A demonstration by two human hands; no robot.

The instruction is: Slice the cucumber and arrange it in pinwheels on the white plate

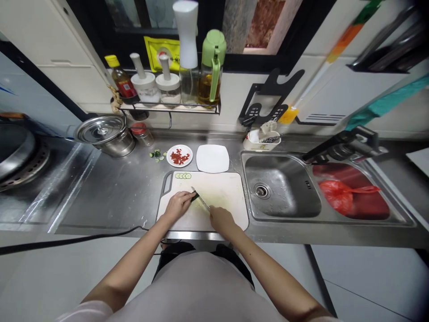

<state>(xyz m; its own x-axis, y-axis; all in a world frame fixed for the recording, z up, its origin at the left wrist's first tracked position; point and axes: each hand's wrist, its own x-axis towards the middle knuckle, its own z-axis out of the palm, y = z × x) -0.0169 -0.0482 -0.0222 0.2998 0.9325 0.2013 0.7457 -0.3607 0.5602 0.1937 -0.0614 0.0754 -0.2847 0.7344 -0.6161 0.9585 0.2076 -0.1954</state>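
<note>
On the cutting board (231, 188) my left hand (178, 204) is closed on a short dark-green piece of cucumber (195, 196). My right hand (221, 220) grips a knife (202, 201) by its handle. Its blade slants up and left, right beside the cucumber's end; whether it touches cannot be made out. A short row of overlapping cucumber slices (182, 175) lies along the board's upper left edge. Behind the board are a white plate with chopped red pieces (180, 156) and a bare square white plate (212, 158).
Cucumber scraps (157, 154) lie on the steel counter near a lidded pot (114, 136) and a red-capped jar (142, 134). A double sink (281, 188), with a red plastic bag (338, 197) in one basin, is at right. Bottles stand on a wall rack (170, 107).
</note>
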